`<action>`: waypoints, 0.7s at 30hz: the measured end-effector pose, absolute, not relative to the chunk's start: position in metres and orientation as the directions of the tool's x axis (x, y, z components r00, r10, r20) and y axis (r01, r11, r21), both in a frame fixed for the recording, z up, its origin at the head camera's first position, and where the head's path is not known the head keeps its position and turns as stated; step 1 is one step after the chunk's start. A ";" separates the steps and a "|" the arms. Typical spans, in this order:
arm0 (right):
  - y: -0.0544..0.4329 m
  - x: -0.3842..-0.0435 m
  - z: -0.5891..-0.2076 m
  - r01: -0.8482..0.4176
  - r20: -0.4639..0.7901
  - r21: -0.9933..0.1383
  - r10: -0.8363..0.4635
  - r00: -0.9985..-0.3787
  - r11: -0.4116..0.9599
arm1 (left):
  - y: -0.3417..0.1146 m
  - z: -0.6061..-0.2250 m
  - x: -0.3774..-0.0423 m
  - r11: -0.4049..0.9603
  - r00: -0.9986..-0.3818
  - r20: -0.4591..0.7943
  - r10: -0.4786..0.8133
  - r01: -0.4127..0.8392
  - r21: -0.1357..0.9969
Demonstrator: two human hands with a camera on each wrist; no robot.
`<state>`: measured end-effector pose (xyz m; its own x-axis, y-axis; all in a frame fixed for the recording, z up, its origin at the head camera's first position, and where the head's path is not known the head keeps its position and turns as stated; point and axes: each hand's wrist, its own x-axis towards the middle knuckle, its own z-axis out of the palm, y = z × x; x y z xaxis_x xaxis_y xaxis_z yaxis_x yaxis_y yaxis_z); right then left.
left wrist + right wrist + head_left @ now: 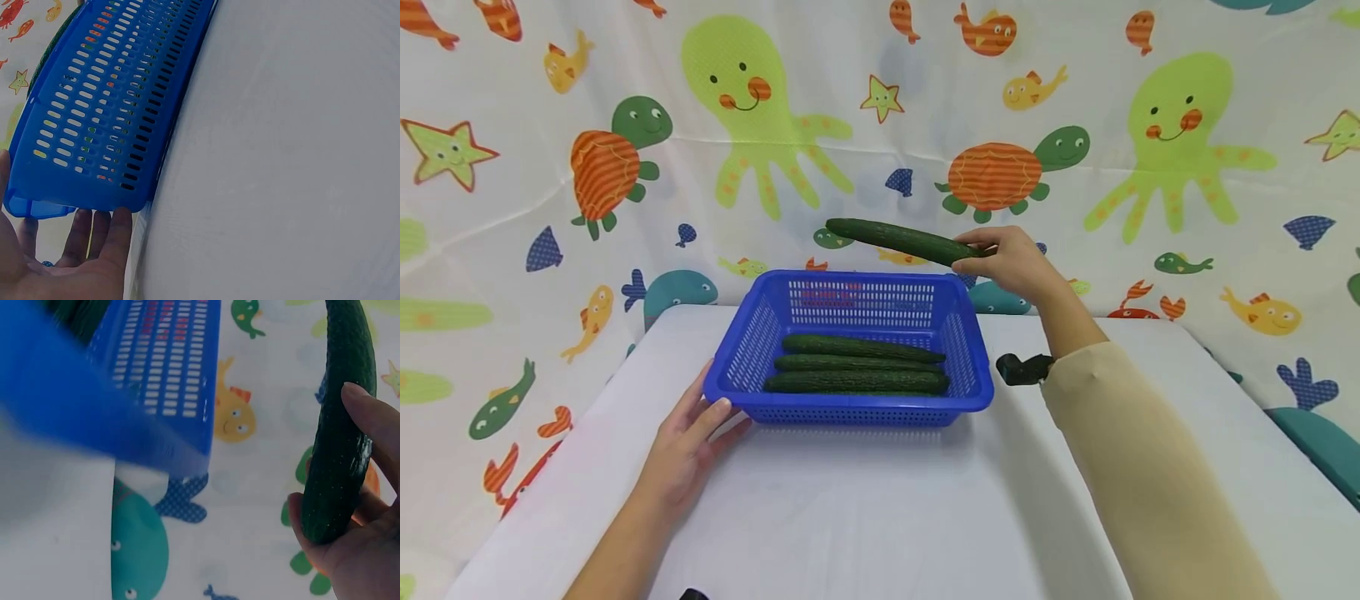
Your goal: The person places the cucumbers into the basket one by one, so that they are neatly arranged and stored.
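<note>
A blue plastic basket [850,402] with slotted walls stands on the white table, and several dark green cucumbers [857,382] lie side by side in it. At its near left corner my left hand [688,450] holds the rim, the thumb on the front and fingers around the side. In the left wrist view the fingertips [122,219] touch the basket's end. My right hand [1011,262] pinches another cucumber [902,239] by its right end, above the basket's back right. That cucumber is nearly level, its far end pointing left. The right wrist view shows thumb and fingers around it.
A white cloth covers the table [865,508]. Close behind hangs a curtain [865,183] printed with sea animals. A black strap-like device [1022,369] sticks out at the right wrist, beside the basket's right wall.
</note>
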<state>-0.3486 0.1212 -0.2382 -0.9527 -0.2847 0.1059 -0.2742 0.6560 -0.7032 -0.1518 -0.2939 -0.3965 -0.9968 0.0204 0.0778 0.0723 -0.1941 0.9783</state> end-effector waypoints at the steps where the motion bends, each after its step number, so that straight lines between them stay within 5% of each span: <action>1: 0.117 -0.351 -0.238 -0.274 0.107 -0.711 -0.285 -0.952 0.647 | -0.294 -0.396 -0.152 -0.196 -0.996 0.081 0.021 0.076 0.978; 21: 0.053 -0.373 -0.278 -0.306 0.035 -0.760 -0.434 -0.900 0.573 | -0.291 -0.393 -0.150 -0.175 -0.999 0.042 -0.010 0.043 0.984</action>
